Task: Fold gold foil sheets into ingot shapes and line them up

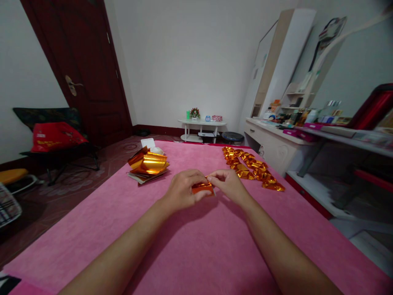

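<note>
Between my hands, just over the pink cloth (196, 246), is a piece of shiny orange-gold foil paper (202, 188). My left hand (187, 188) is closed around its left side, thumb in front and fingers behind. At its right end, the thumb and fingers of my right hand (225, 184) pinch the foil's upper edge. Part of the foil is hidden under my fingers. A stack of loose gold foil sheets (149, 163) lies to the left. On the right, folded gold foil pieces (251, 164) lie in two rows.
Behind the foil stack are a white round item (157, 150) and a white card (147, 142). A dressing table (270, 133) with bottles stands at the right. A low white table (201, 121) is by the far wall; a chair with a red bag (55, 136) stands left.
</note>
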A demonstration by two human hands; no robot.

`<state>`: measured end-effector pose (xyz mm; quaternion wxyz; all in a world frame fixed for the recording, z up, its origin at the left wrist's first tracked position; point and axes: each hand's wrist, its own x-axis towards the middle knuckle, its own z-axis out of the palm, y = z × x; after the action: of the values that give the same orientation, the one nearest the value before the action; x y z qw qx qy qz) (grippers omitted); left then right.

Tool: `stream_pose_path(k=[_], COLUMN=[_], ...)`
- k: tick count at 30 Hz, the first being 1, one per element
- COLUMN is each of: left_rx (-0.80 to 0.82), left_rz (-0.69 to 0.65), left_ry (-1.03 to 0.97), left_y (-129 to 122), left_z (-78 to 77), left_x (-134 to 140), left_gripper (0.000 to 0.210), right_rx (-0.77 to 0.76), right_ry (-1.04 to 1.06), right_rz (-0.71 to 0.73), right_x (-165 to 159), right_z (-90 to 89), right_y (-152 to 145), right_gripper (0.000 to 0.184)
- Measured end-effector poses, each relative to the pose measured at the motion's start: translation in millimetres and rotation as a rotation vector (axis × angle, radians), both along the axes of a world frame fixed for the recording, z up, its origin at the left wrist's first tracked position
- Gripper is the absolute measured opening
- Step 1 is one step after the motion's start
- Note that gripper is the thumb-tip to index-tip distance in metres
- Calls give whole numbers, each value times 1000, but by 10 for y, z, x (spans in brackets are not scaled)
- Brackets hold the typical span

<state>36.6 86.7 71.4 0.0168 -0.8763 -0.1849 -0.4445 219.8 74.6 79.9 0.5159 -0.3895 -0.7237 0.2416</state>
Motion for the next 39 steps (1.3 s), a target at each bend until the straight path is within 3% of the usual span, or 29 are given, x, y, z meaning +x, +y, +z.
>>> stream_pose_path(k=[7, 12, 21, 39], left_rx=[-128, -228, -170, -299], left_rz=[-82, -122, -105, -66], left_ry=[-176, -282, -291, -418], left_y=[76, 80, 72, 65], left_z=[-48, -53, -57, -61], left_x=[49, 62, 65, 83], left_gripper=[13, 11, 14, 9], right_rx=[-28, -14, -25, -31], right_ry=[16, 6, -54, -23], right_rz=[107, 107, 94, -11], right_x=[15, 6, 10, -71], right_z=[10, 21, 40, 71], right_y=[-17, -21, -42, -112], right_gripper=[19, 16, 18, 19])
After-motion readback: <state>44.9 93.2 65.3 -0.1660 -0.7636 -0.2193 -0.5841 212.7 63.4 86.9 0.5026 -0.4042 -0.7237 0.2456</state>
